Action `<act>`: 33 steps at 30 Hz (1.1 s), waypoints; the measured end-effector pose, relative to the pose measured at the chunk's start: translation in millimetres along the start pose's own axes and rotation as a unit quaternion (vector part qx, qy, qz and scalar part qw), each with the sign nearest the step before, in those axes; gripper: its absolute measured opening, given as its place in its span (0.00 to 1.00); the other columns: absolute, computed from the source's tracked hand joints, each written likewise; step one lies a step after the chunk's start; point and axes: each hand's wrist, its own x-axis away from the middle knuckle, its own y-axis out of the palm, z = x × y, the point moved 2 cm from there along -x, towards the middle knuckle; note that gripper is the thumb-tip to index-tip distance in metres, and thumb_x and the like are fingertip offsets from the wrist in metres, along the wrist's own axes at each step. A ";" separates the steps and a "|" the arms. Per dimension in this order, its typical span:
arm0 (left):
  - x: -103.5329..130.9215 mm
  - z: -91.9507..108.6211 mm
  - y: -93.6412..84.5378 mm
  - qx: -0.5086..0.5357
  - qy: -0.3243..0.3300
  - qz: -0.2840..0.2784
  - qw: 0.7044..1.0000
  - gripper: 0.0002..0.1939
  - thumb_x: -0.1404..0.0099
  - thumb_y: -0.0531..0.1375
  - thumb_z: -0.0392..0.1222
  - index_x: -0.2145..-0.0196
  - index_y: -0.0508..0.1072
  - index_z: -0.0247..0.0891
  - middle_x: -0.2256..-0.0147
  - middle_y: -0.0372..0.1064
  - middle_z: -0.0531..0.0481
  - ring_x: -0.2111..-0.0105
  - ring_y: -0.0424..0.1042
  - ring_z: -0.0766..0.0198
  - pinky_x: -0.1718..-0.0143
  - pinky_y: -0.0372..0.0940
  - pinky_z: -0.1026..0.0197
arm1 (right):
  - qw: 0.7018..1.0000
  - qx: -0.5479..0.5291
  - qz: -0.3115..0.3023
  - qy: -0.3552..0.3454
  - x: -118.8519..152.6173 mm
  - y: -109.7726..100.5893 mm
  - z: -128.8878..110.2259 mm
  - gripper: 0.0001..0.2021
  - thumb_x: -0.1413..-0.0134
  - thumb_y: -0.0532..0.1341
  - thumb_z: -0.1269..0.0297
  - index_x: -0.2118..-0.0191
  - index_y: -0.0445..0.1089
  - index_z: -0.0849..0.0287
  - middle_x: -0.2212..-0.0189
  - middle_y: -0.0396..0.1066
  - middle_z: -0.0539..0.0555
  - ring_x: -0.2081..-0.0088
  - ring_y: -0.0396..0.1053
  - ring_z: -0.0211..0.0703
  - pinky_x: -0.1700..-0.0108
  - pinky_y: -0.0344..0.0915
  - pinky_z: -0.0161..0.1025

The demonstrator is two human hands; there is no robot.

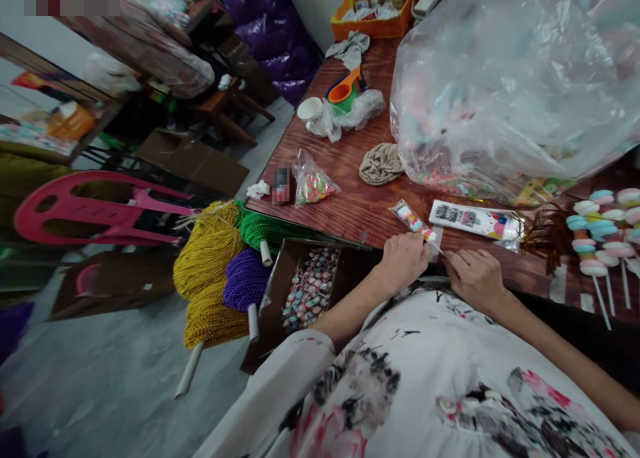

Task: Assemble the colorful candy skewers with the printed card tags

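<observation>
At the table's front edge, my left hand (406, 261) is closed round the lower end of a wrapped candy skewer (411, 219), whose pastel pieces point up and left inside a clear bag. My right hand (475, 277) pinches the thin white stick of that skewer, just right of my left hand. A stack of printed clear bags (473, 223) lies right behind my hands. Brown-gold twist ties (547, 235) sit at its right end. Several unwrapped candy skewers (595, 235) with white sticks lie at the far right.
A large clear bag of candy (500, 85) covers the back right of the table (345, 215). A small candy bag (314, 181), a cup (310, 109) and a beige cloth coil (381, 164) lie left of it. Below the edge stands a box of wrapped skewers (313, 285).
</observation>
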 end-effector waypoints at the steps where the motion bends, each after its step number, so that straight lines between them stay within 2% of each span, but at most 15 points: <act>1: 0.0 1.5 -1.0 -0.008 -0.002 -0.005 1.000 0.14 0.32 0.50 0.43 0.59 0.72 0.33 0.61 0.76 0.42 0.61 0.76 0.55 0.59 0.68 0.55 | 1.000 -0.001 0.001 -0.003 -0.6 0.6 -1.2 0.06 0.43 0.58 0.71 0.63 0.72 0.62 0.75 0.72 0.53 0.71 0.65 0.41 0.65 0.52 0.42; 8: -3.4 5.9 -3.2 -0.026 -0.021 -0.032 0.999 0.14 0.32 0.49 0.39 0.58 0.72 0.32 0.61 0.76 0.41 0.61 0.76 0.54 0.58 0.69 0.54 | 1.000 -0.020 -0.002 -0.009 -1.7 4.0 -3.5 0.06 0.43 0.58 0.72 0.65 0.73 0.63 0.75 0.72 0.54 0.72 0.66 0.42 0.66 0.53 0.41; 14: -3.0 3.1 -2.1 -0.022 -0.014 -0.005 1.000 0.14 0.33 0.49 0.38 0.60 0.73 0.33 0.61 0.76 0.42 0.61 0.76 0.55 0.59 0.69 0.55 | 0.984 -0.152 -0.032 0.088 -4.3 10.9 -0.9 0.07 0.43 0.56 0.72 0.65 0.72 0.61 0.73 0.75 0.54 0.72 0.69 0.41 0.68 0.58 0.38; 18: 0.4 6.7 -5.7 -0.028 0.001 0.021 0.999 0.13 0.34 0.50 0.39 0.61 0.72 0.32 0.62 0.75 0.39 0.61 0.75 0.53 0.62 0.68 0.55 | 0.981 -0.169 -0.003 0.091 -10.4 11.6 -6.1 0.09 0.46 0.54 0.76 0.69 0.71 0.61 0.74 0.73 0.55 0.72 0.69 0.42 0.68 0.60 0.38; 22: 4.0 13.7 -10.0 -0.009 0.030 0.042 0.999 0.13 0.35 0.50 0.39 0.62 0.72 0.33 0.64 0.74 0.40 0.63 0.74 0.54 0.64 0.66 0.56 | 0.982 -0.170 0.032 0.079 -18.2 9.9 -10.9 0.10 0.46 0.54 0.75 0.68 0.71 0.60 0.75 0.71 0.55 0.72 0.67 0.43 0.67 0.60 0.39; 29: 6.1 12.4 5.0 0.172 0.107 0.099 0.974 0.10 0.38 0.50 0.34 0.71 0.70 0.35 0.72 0.71 0.48 0.71 0.68 0.65 0.66 0.63 0.63 | 0.985 -0.121 0.110 0.050 -28.0 3.3 2.8 0.10 0.43 0.53 0.75 0.66 0.71 0.61 0.76 0.70 0.54 0.71 0.66 0.41 0.66 0.60 0.38; 31: 8.3 8.4 2.2 0.235 0.126 0.086 0.960 0.11 0.37 0.50 0.35 0.73 0.70 0.34 0.74 0.69 0.50 0.74 0.65 0.68 0.68 0.61 0.65 | 0.987 -0.092 0.125 0.030 -26.9 0.0 10.4 0.09 0.42 0.54 0.74 0.65 0.71 0.61 0.75 0.70 0.54 0.71 0.66 0.42 0.65 0.61 0.39; 33: 9.9 3.1 -10.4 0.291 0.159 0.052 0.942 0.13 0.34 0.50 0.37 0.71 0.72 0.34 0.76 0.68 0.52 0.75 0.64 0.70 0.69 0.61 0.67 | 0.989 -0.068 0.127 0.008 -24.3 -5.1 18.9 0.08 0.42 0.55 0.74 0.64 0.71 0.61 0.75 0.70 0.54 0.71 0.66 0.42 0.65 0.61 0.39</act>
